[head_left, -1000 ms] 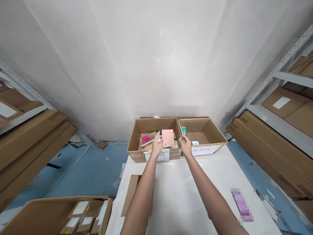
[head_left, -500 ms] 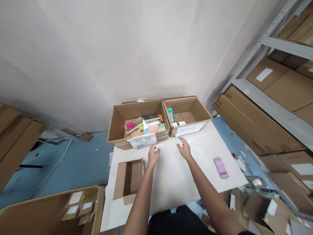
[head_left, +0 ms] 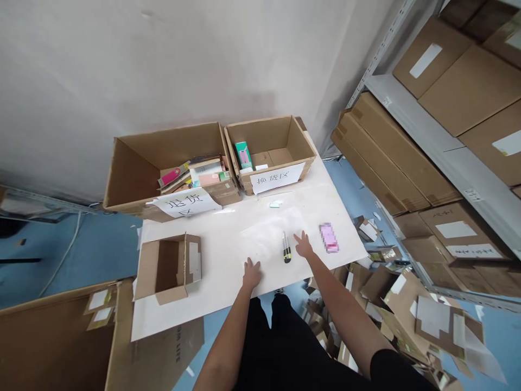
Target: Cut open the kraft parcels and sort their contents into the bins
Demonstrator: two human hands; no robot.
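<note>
My left hand (head_left: 251, 272) rests near the front edge of the white table (head_left: 228, 239), fingers apart and holding nothing. Just right of a yellow-and-black utility knife (head_left: 287, 251) is my right hand (head_left: 303, 244), its fingers spread and empty, apart from the knife. The knife lies on the table with its pale blade end pointing away from me. A blurred-out pink item (head_left: 329, 238) lies to the right of that hand. To the left stands a small open cardboard box (head_left: 191, 260) with its flaps out.
At the back of the table stand a large carton (head_left: 130, 179) of packaged goods and a smaller carton (head_left: 301, 141), both with handwritten paper signs. A small green-and-white piece (head_left: 274, 205) lies before them. Shelving (head_left: 411, 119) with boxes is right; discarded cardboard (head_left: 407, 320) covers the floor.
My hands have drawn back from the cartons toward the table's front edge. The view has shifted, and the utility knife now shows between my hands.
</note>
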